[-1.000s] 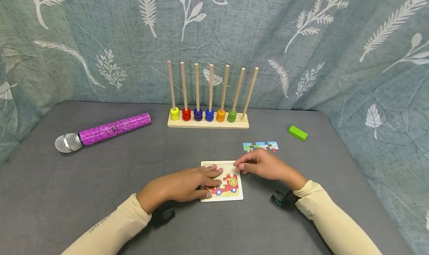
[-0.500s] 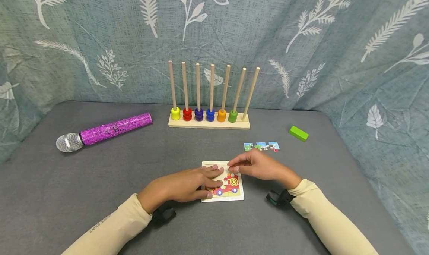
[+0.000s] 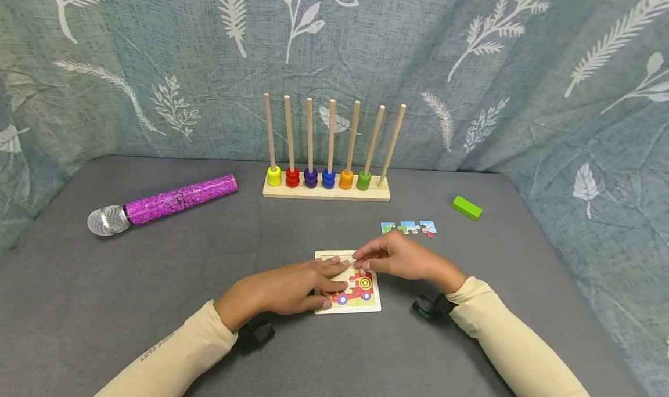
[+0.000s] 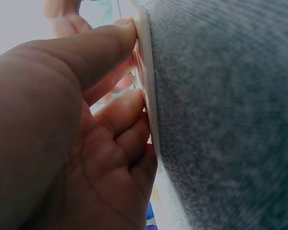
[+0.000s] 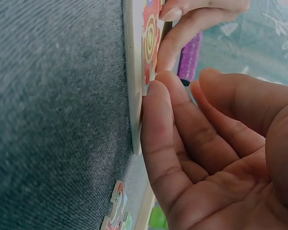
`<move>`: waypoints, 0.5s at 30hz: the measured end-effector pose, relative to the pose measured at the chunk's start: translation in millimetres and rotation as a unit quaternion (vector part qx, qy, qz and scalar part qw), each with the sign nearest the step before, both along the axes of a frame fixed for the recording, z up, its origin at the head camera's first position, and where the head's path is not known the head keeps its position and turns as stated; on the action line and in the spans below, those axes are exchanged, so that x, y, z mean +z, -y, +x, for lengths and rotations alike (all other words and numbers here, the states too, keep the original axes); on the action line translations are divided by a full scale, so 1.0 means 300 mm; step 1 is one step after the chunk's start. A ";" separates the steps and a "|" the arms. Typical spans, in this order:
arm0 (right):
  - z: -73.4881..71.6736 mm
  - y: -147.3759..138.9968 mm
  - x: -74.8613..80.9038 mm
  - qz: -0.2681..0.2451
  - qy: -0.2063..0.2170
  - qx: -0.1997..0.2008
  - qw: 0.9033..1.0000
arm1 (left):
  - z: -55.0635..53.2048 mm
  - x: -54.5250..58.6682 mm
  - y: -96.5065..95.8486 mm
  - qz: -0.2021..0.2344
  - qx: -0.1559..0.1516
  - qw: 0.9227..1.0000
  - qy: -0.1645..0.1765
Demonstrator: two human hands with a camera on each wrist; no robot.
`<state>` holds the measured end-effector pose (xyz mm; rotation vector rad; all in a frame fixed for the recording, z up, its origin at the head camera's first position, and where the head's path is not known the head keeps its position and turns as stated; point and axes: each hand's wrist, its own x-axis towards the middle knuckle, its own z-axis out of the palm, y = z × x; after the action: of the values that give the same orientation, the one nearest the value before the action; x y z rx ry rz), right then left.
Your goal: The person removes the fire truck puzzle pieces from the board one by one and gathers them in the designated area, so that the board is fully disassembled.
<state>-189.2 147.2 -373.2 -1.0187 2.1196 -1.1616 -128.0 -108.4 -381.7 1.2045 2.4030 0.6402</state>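
A small wooden jigsaw board [image 3: 334, 252] lies on the grey table, with red car pieces [image 3: 362, 291] in its lower part. My left hand [image 3: 292, 287] rests flat over the board's left side, fingers spread, covering part of the picture. In the left wrist view, its fingertips [image 4: 134, 98] lie against the board's face. My right hand [image 3: 405, 257] is over the upper right corner, its fingers loosely bent. The right wrist view shows fingertips [image 5: 156, 93] at the board by the car piece, thumb standing off, no piece visible between them.
Three loose jigsaw pieces [image 3: 407, 228] lie behind my right hand. A peg stand [image 3: 326, 193] with coloured beads stands at the back, a green block [image 3: 467, 208] right of it. A purple glittery microphone [image 3: 180, 201] lies at the left. A patterned curtain [image 3: 209, 124] hangs behind.
My right hand has moved a little left, further over the board's upper right corner. The left hand stays in place on the board.
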 end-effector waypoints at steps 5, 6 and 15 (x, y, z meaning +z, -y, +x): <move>0.001 0.008 0.003 -0.005 0.000 0.000 1.000 | 0.000 0.003 0.003 -0.005 0.000 1.000 0.001; 0.001 0.006 0.004 -0.006 -0.001 -0.001 1.000 | -0.003 0.001 0.001 -0.006 -0.001 1.000 0.000; 0.008 0.003 -0.004 0.001 -0.025 0.006 1.000 | -0.003 -0.010 0.000 0.000 -0.001 1.000 -0.006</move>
<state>-186.7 146.4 -374.4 -1.0684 2.1513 -1.1390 -128.8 -108.5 -384.6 1.2154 2.4115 0.6345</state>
